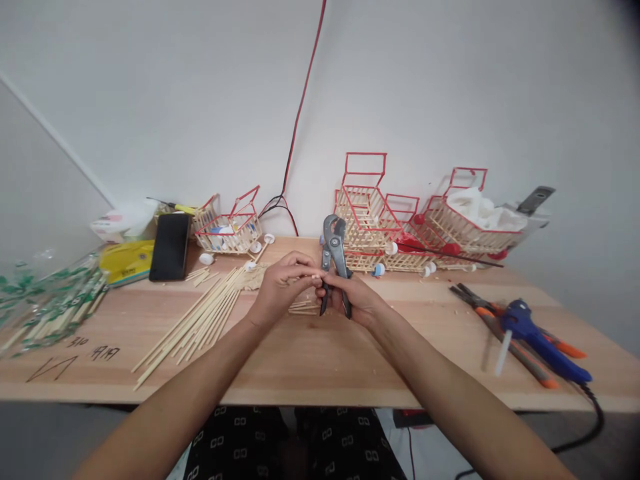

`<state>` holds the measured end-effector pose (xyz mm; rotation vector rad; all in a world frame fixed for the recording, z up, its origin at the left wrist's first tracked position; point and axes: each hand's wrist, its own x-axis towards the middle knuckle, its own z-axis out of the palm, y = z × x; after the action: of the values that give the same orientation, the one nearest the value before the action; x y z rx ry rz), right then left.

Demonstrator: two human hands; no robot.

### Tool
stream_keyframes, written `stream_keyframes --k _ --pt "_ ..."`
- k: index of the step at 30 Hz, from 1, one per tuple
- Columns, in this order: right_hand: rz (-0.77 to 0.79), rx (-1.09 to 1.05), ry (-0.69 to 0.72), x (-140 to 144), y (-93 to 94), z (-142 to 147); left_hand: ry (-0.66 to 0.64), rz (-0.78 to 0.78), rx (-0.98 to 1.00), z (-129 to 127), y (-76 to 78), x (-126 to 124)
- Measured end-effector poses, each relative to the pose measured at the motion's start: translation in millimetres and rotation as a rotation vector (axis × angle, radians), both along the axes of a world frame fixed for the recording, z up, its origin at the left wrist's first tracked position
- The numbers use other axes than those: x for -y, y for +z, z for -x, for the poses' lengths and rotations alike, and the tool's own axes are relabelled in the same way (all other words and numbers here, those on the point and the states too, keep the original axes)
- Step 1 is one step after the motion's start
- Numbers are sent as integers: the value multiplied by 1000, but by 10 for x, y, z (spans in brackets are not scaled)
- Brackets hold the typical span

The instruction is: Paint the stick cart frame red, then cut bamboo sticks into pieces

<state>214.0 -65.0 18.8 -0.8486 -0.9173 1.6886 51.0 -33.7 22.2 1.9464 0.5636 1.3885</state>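
Note:
My right hand (357, 299) is wrapped around a grey hand cutter (335, 241) with dark handles, its head pointing up and away from me. Close against it, my left hand (281, 285) is closed in a pinch, fingertips touching the right hand's fingers. A tiny pale bit shows at those fingertips, too small to name. Long thin wooden sticks (205, 321) lie fanned out to the left of my left hand. Behind the hands, a few short cut sticks (303, 307) rest on the wooden table (320, 373).
Several small stick-built carts with red rims (370, 220) stand along the wall, one holding white material (483, 210). At right lie a blue glue gun (537, 340) and orange-handled pliers (487, 317). Leftward are a phone (170, 247), a yellow pack (125, 261) and bagged sticks (65, 313).

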Motion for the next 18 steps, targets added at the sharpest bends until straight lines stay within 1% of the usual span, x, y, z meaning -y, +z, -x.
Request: stream_keyframes --k 2,3,5,7,10,13,18 --pt "51 -15 15 -6 -14 -3 14 193 58 -5 6 -7" --pt "55 -4 17 -9 -25 -2 -13 316 85 -3 3 -13" --pt "17 50 15 -15 -49 3 -115 559 131 10 -16 -29" --pt "-32 122 18 -15 -70 13 -195 735 187 30 -41 -50" --pt "-90 218 -2 -6 -80 29 -217 877 252 60 -62 -85" --pt "-175 322 -52 7 -64 33 -232 989 270 83 -61 -116" --pt "-381 594 -89 -10 -75 10 -249 1082 282 103 -83 -156"
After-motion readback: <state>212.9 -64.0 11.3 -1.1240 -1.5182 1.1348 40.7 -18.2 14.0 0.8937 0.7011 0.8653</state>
